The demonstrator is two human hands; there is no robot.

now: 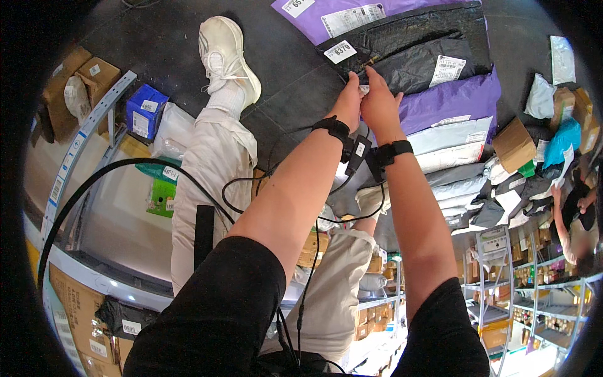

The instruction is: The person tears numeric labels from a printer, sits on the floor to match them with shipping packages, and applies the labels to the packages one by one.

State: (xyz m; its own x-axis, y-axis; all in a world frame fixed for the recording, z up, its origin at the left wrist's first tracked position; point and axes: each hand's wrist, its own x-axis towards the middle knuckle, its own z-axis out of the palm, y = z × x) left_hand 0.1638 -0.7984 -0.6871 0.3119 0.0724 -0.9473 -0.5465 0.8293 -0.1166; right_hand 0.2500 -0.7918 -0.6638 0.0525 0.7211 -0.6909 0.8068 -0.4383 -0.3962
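My left hand (349,106) and my right hand (380,110) are close together at the near left edge of a dark parcel stack. A small white piece (364,88) shows between them; the fingers hide most of it. Whether either hand grips it or the bag's edge is unclear. Just beyond my fingertips lie a large black plastic mailer (414,35) with a white label (340,52) and a smaller black mailer (424,61). A purple mailer (452,101) lies beside my right hand, and another purple mailer (311,19) is behind the black ones. Both wrists wear black straps.
White mailers (447,141) and grey ones continue the row rightward. A cardboard box (514,145) sits among piled bags. Metal shelving (70,165) at left holds a blue box (146,110). Black cables (118,162) loop past my arms. Another person (574,226) works at far right.
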